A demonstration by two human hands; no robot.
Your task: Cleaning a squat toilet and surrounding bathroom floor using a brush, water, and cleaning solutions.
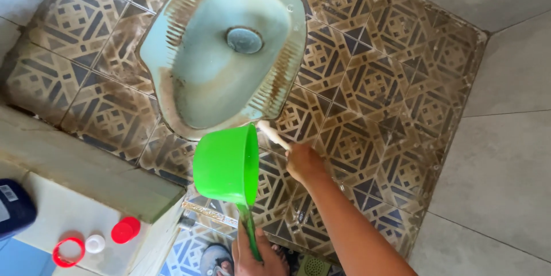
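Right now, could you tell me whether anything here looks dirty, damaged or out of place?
Yes: the pale blue squat pan has brown staining along its ribbed footrests, and the patterned floor tiles around it look grimy.

My bright green plastic dipper (pixel 227 166) is tilted, its open mouth turned toward the pale blue squat toilet pan (pixel 221 52), just beside the pan's near rim. My white brush handle (pixel 273 134) slants toward that same rim.

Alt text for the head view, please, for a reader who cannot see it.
Seen from above, a person's left hand holds a green plastic water dipper by its handle over the near rim of a pale blue squat toilet set in patterned floor tiles. The right hand grips a light-coloured handle at the rim. Red and white caps lie on a ledge at lower left.
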